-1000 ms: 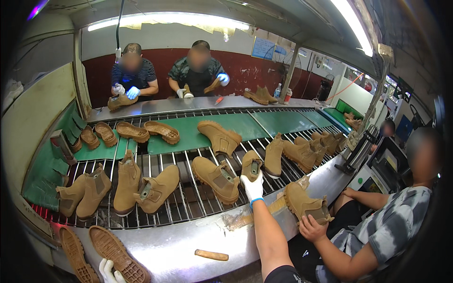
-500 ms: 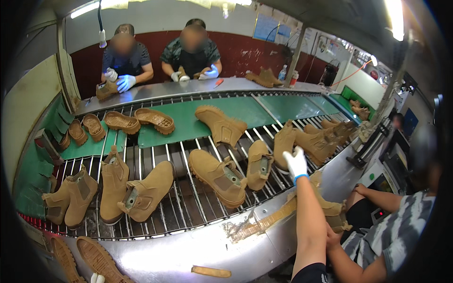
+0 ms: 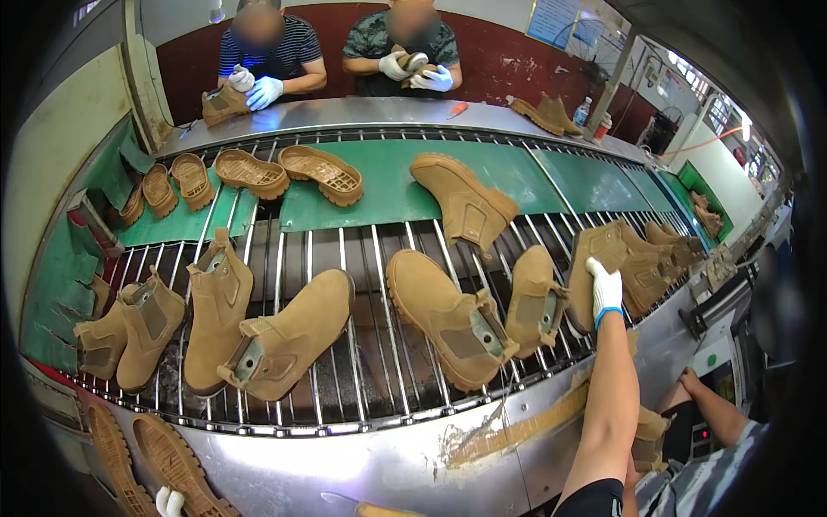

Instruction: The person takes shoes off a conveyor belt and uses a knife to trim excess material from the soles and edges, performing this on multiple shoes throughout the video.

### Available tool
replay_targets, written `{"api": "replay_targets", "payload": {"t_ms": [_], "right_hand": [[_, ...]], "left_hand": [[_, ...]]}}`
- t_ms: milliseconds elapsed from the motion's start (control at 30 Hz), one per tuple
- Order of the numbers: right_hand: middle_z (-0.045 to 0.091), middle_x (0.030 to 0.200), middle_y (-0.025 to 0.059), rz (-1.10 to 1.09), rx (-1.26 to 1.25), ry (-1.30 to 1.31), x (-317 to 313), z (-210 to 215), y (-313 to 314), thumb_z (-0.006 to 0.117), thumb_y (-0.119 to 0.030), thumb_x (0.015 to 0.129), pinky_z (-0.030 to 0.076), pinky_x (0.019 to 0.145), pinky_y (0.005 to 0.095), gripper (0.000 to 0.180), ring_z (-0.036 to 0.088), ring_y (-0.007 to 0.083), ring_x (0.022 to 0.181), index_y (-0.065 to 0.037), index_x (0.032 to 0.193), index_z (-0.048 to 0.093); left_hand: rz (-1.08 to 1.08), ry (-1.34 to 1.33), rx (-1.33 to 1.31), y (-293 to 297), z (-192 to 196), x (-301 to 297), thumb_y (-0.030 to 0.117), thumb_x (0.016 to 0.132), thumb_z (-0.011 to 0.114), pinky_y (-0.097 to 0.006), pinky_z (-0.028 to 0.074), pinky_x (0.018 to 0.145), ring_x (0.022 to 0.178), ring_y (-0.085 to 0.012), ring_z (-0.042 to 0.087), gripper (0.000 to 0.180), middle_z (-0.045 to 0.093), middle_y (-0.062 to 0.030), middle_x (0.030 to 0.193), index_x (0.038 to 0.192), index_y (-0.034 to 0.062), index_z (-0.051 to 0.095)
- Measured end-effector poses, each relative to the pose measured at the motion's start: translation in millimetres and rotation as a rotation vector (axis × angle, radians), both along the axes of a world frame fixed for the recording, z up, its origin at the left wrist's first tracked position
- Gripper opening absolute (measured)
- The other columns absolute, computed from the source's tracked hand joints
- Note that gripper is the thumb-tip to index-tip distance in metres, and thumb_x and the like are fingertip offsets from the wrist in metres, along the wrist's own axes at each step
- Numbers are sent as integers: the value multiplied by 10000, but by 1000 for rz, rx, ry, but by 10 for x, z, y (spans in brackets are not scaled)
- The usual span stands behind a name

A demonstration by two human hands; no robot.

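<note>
L hand (image 3: 169, 501) at lower edge by dark soles (image 3: 177, 457), mostly cut off, grip can't tell. R hand (image 3: 606, 289) has swung right since 1 s ago, off the middle boots. Gloved fingers now look curled onto the tan boot (image 3: 593, 250) at right end of roller conveyor (image 3: 370, 258); prob. picking it up. Far side: two co-workers (image 3: 267, 52) handling boots.

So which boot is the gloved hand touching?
The tan boot farthest right on the metal rollers, just before the pile. The right hand rests on it; the other boots lie untouched.
</note>
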State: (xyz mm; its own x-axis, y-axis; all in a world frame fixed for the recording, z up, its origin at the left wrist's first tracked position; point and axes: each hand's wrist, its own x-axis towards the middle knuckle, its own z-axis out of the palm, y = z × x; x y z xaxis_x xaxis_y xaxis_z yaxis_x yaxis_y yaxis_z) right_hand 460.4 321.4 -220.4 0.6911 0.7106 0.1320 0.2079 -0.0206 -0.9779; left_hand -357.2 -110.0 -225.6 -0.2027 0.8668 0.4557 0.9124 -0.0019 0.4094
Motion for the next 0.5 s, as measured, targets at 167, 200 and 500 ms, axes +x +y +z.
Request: {"api": "replay_targets", "payload": {"t_ms": [167,200,500], "right_hand": [[667,1435,109,-34,162,12,-755,765,-649,779,-232,969,491,1087,372,601,629,239,1261,20,1482,592],[649,1459,112,-60,133,-42,-941,920,-839,778,-251,977,468,1118,365,637,613,238,1284,33,1505,562],[602,1489,313,-174,-371,-847,-2398,756,-3373,875,-440,858,483,1151,489,1016,631,457,1325,67,1594,392]], "left_hand": [[-222,196,162,43,-154,-184,109,1098,496,-658,512,1022,1221,-536,613,188,670,-314,1295,1187,-31,584],[-250,144,157,56,-133,-204,140,1101,514,-641,510,1039,1244,-528,603,220,654,-317,1323,1212,-28,602],[-4,-216,-59,-83,-56,-151,301,1050,496,-550,380,1201,1368,-483,527,507,508,-305,1508,1371,-75,606]]}}
